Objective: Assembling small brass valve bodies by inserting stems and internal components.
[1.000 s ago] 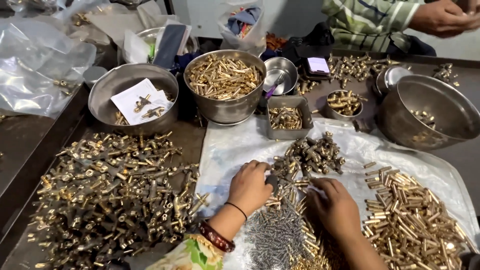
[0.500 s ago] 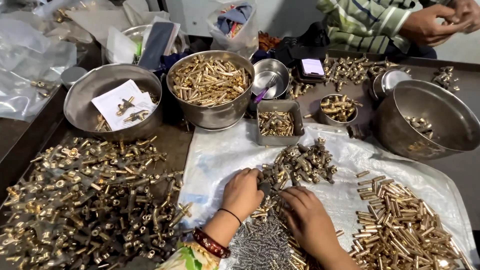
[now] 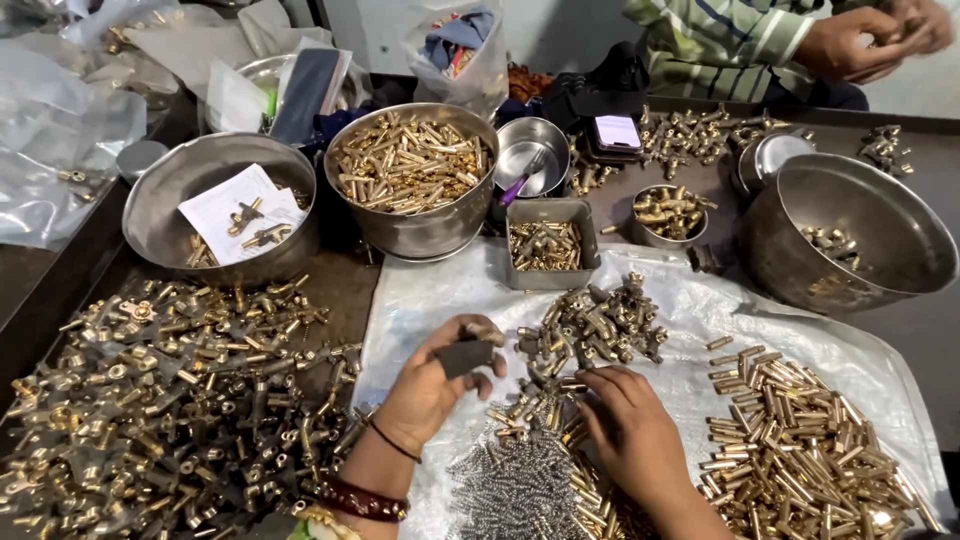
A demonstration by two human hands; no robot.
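My left hand (image 3: 430, 385) is raised a little above the white plastic sheet (image 3: 700, 310) and grips a small dark block with a brass piece on top (image 3: 470, 350). My right hand (image 3: 630, 430) lies palm down on a pile of small brass parts (image 3: 545, 405), fingers curled into them; whether it holds one is hidden. A heap of grey steel springs (image 3: 515, 485) lies between my wrists. A cluster of assembled brass fittings (image 3: 600, 325) sits just beyond my hands.
Brass tubes (image 3: 800, 450) are heaped at the right, brass fittings (image 3: 160, 400) at the left. Steel bowls stand behind: one with paper (image 3: 225, 210), one full of brass pins (image 3: 412, 170), a large one (image 3: 850, 235). Another person's hands (image 3: 865, 40) work at the far side.
My left hand has lifted off the pile and now holds the small dark block up. My right hand stays on the brass parts. The view has shifted slightly.
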